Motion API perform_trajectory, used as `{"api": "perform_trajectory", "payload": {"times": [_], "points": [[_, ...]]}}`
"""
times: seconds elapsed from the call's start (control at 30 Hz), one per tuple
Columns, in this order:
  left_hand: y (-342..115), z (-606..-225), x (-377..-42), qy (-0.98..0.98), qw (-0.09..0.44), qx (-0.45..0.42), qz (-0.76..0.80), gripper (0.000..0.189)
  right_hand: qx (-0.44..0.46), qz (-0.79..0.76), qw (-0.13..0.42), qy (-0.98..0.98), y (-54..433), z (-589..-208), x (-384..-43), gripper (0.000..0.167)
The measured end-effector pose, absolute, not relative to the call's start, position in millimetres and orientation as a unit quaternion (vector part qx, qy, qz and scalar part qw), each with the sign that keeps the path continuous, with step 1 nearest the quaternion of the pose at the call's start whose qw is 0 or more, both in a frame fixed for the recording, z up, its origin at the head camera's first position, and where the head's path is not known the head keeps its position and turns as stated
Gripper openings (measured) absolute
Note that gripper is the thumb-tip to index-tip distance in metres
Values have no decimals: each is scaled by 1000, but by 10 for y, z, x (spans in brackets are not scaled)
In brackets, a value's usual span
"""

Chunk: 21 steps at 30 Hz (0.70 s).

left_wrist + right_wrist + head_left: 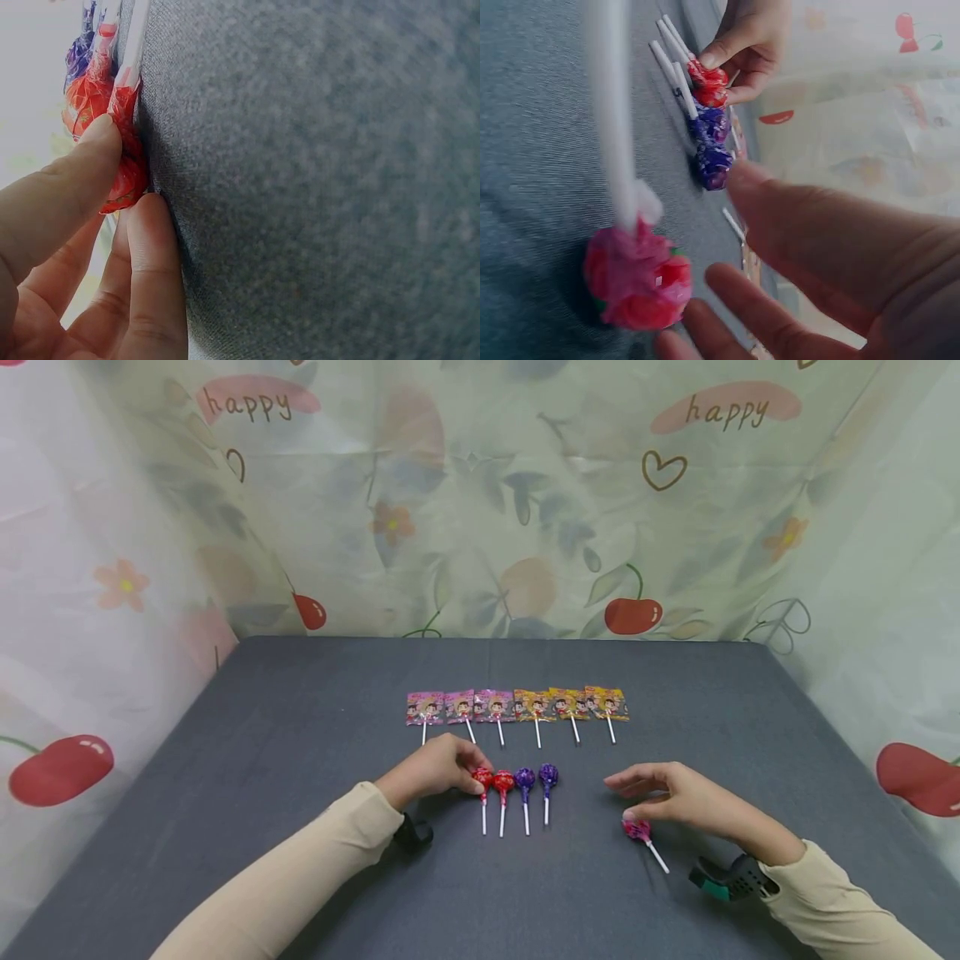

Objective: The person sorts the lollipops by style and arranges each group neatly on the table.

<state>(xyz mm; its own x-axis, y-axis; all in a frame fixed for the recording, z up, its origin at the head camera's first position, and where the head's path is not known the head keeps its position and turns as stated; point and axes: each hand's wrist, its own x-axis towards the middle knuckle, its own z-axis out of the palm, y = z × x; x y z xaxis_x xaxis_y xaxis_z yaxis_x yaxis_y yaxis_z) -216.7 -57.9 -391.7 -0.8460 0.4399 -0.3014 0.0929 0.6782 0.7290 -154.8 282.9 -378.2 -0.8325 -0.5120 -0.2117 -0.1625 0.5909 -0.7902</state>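
At the left end of a short row, my left hand (442,770) pinches the wrapped head of a red lollipop (129,176) between thumb and fingers. A second red lollipop (503,782) lies right beside it. Two purple lollipops, one nearer the red pair (525,778) and one at the row's right end (549,775), continue the row, sticks toward me. Over on the right, my right hand (675,791) hovers with spread fingers by a pink lollipop (639,281), which lies alone, its stick slanting. The right thumb and fingers stand apart and hold nothing.
Farther back lies a row of flat-packed lollipops: pink packets (459,706) on the left, yellow packets (568,703) on the right, sticks toward me. Everything lies on a dark grey table (315,710). A patterned curtain (480,552) hangs behind and at both sides.
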Motion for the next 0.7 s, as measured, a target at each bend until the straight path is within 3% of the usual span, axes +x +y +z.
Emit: {"api": "perform_trajectory", "payload": {"times": [0.27,0.7], "points": [[-582,-3929,-2175,887,227,152,371,20,-181,-411,247,859,2894,-3856,-1470,46],[-575,-3927,-2176,888,229,155,367,19,-188,-398,243,865,2835,-3858,-1479,30]]}}
